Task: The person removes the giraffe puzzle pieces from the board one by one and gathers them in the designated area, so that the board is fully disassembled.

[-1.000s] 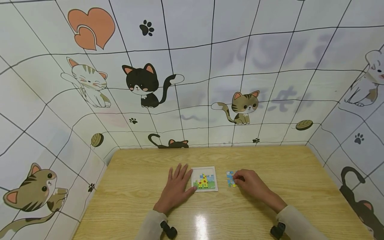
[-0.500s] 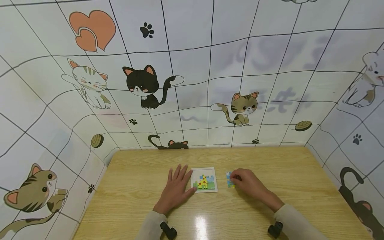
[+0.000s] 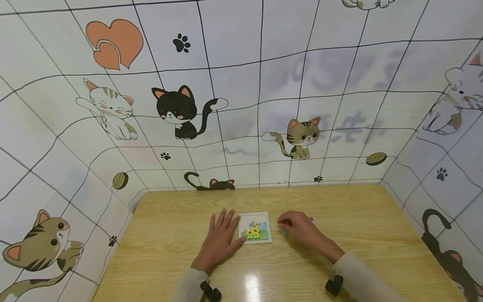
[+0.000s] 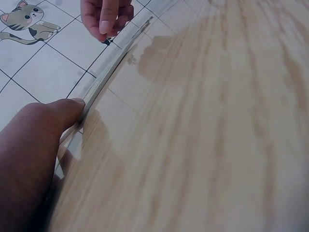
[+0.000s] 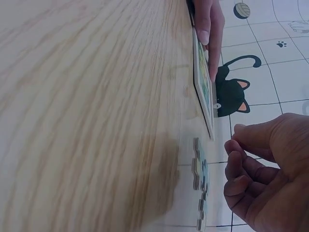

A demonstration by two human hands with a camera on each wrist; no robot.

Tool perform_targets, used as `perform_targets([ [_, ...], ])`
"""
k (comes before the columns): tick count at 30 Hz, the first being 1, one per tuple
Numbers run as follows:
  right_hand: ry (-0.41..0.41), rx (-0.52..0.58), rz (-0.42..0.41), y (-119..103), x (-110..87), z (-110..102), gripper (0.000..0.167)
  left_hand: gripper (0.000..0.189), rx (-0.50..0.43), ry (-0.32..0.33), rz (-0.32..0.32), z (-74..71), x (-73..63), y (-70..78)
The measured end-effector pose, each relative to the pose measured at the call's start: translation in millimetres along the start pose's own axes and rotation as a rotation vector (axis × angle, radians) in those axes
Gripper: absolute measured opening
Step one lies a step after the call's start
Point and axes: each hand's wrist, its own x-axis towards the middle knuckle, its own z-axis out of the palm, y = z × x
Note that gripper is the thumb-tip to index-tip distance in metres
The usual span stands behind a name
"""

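My left hand lies on the table with its fingers spread, thumb at the lower left corner of a white puzzle frame. Inside the frame is a part-filled giraffe picture with a bare strip along the top and upper left. My right hand is just right of the frame, over loose jigsaw pieces. Its fingers are curled, thumb and index tips close together in the right wrist view. I cannot tell whether a piece is between them. The hand mostly hides the loose pieces in the head view.
The wooden table meets white tiled walls printed with cats, paw prints and yarn balls. A black camera is strapped to the left wrist, and another camera to the right wrist.
My right hand has shifted left toward the frame, covering most of the loose pieces and exposing a small coloured bit on its far side. The left hand keeps its place at the frame.
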Motion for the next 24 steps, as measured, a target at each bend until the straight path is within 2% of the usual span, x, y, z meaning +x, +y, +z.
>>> perform_targets([
  [11,-0.027,0.001,0.0,-7,15.1,17,0.007,0.083,-0.008,0.005,0.001,0.6,-1.5,-1.1],
  [24,-0.091,0.032,-0.009,-12,33.1,28,0.01,0.083,0.01,0.008,0.011,1.3,-1.6,-2.9],
])
